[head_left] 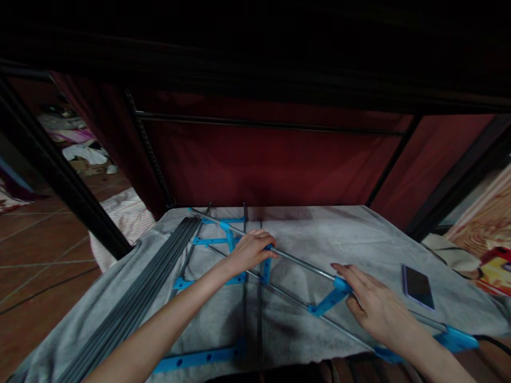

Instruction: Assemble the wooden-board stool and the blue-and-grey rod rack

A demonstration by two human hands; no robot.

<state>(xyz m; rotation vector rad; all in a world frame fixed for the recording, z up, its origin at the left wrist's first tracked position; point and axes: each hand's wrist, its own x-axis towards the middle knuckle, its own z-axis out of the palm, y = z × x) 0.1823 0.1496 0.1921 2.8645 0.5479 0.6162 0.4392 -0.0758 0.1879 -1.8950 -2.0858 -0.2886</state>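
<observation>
A frame of metal tubes [299,261] joined by blue plastic connectors [328,301] slants across the bed from upper left to lower right. My left hand [252,249] is wrapped over its upper tube, beside a blue connector. My right hand [373,300] lies at another connector farther right on that tube, thumb below and fingers above, closed round it. Under and left of this frame lies a second one with blue crosspieces [208,356] and dark rods. A bundle of grey tubes [154,282] rests at the left.
A phone [417,286] lies on the grey blanket [319,223] at the right. Dark bed posts [59,165] and a black beam surround the area, with red curtains [271,159] behind. Clothes [85,154] lie beyond the tiled floor. A red and yellow package [497,268] is at the far right.
</observation>
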